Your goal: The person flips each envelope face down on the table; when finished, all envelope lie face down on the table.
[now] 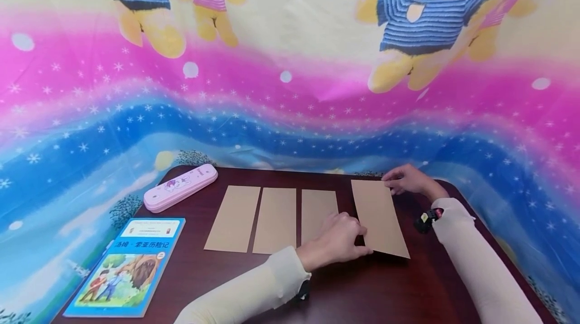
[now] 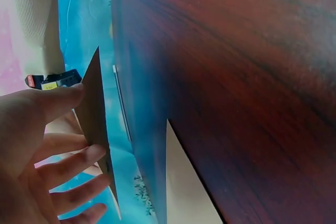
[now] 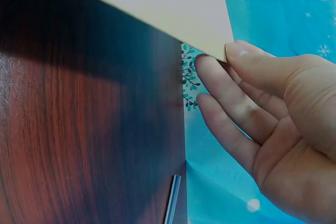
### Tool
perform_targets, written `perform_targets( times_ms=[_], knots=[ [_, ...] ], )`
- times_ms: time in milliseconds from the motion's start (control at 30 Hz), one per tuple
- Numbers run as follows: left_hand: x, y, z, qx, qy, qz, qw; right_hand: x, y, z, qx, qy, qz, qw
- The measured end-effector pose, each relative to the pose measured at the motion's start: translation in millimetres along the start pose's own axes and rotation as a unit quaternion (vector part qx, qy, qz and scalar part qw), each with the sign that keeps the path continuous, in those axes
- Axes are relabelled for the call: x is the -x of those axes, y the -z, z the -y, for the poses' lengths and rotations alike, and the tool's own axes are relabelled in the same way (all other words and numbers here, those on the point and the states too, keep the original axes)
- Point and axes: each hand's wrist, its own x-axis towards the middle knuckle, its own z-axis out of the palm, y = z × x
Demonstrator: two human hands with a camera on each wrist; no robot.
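Both hands hold a brown rectangular paper sheet above the right part of the table. My left hand pinches its near left edge between thumb and fingers; the left wrist view shows the sheet almost edge-on. At the far right corner, the thumb and fingertips of my right hand pinch the sheet, with the other fingers loosely bent below in the right wrist view. Three similar brown sheets lie in a row: the left one, the middle one, and the right one, partly covered by my left hand.
A pink pencil case lies at the table's back left. In front of it is a blue-covered book. A thin dark bar-like object lies near the dark wooden table's edge. Patterned cloth hangs behind.
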Motion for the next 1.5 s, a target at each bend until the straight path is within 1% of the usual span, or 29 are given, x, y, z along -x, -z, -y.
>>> perform_targets(
  times_ms=[67, 267, 300, 400, 533, 600, 767, 967, 1233, 1500],
  knots=[
    [-0.6, -2.4, 1.8, 0.004, 0.005, 0.009, 0.9999, -1.7, -3.4, 1.2, 0.014, 0.010, 0.000, 0.9999],
    [0.1, -9.5, 5.4, 0.009, 0.023, 0.052, 0.9983, -7.4, -17.4, 2.2, 0.022, -0.006, 0.010, 0.9997],
    [0.3, -10.7, 5.5, 0.008, 0.026, 0.059, 0.9979, -8.5, -19.7, 1.5, 0.022, -0.012, 0.010, 0.9996],
    [0.8, -13.7, 5.3, 0.000, 0.036, 0.077, 0.9964, -11.6, -25.7, -1.0, 0.024, -0.013, 0.012, 0.9996],
    [1.5, -14.4, 4.1, -0.002, 0.050, 0.095, 0.9942, -16.5, -33.5, -5.5, 0.038, -0.011, 0.011, 0.9992],
    [1.4, -14.1, 2.7, 0.001, 0.052, 0.103, 0.9933, -17.2, -36.5, -7.5, 0.045, -0.006, 0.011, 0.9989],
    [2.9, -14.5, 0.0, -0.018, 0.044, 0.113, 0.9925, -17.5, -44.2, -9.3, 0.046, 0.002, 0.012, 0.9989],
    [4.8, -16.9, -0.6, -0.045, 0.040, 0.124, 0.9905, -15.4, -50.7, -9.8, 0.063, -0.024, 0.000, 0.9978],
    [6.0, -19.8, -1.0, -0.052, 0.047, 0.130, 0.9890, -18.0, -54.9, -10.1, 0.088, -0.026, -0.007, 0.9957],
    [6.8, -15.7, 1.0, -0.060, 0.045, 0.136, 0.9879, -22.1, -58.8, -6.0, 0.104, -0.013, -0.003, 0.9945]
  ],
)
